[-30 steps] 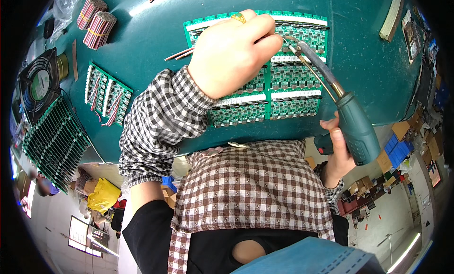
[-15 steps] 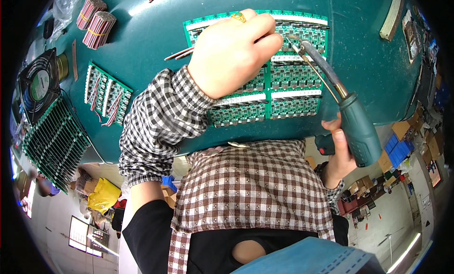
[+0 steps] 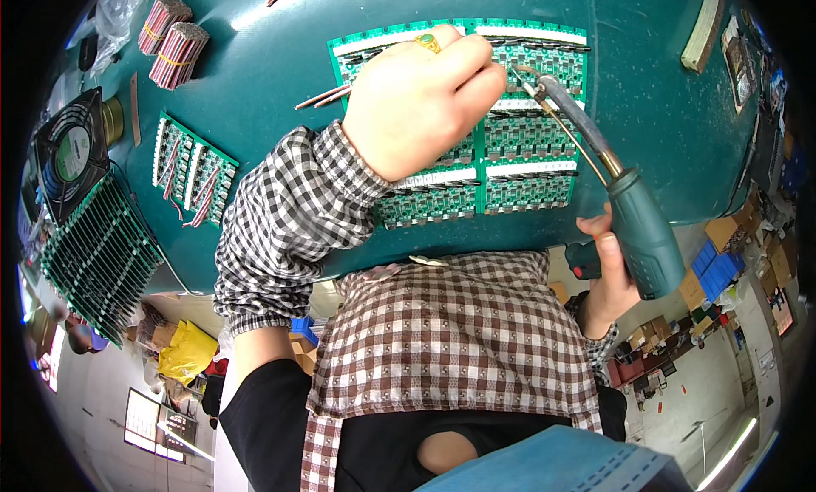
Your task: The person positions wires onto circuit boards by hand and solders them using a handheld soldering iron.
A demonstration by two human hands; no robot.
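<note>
Table (image 3: 255, 84): green, it carries the work.
Board (image 3: 481, 152): large and green, lies on the table near its front edge.
Gun (image 3: 643, 237): a green soldering tool; its tip is over the board, contact I cannot tell.
Left hand (image 3: 421, 105): fingers are bent narrow above the board, near the gun's tip; fingertips are hidden, so I cannot tell the grip.
Right hand (image 3: 610, 279): closed around the gun's handle.
Bundles (image 3: 179, 57): 2, each with a yellow band.
Wires (image 3: 323, 97): 2, come out from beneath the left hand.
</note>
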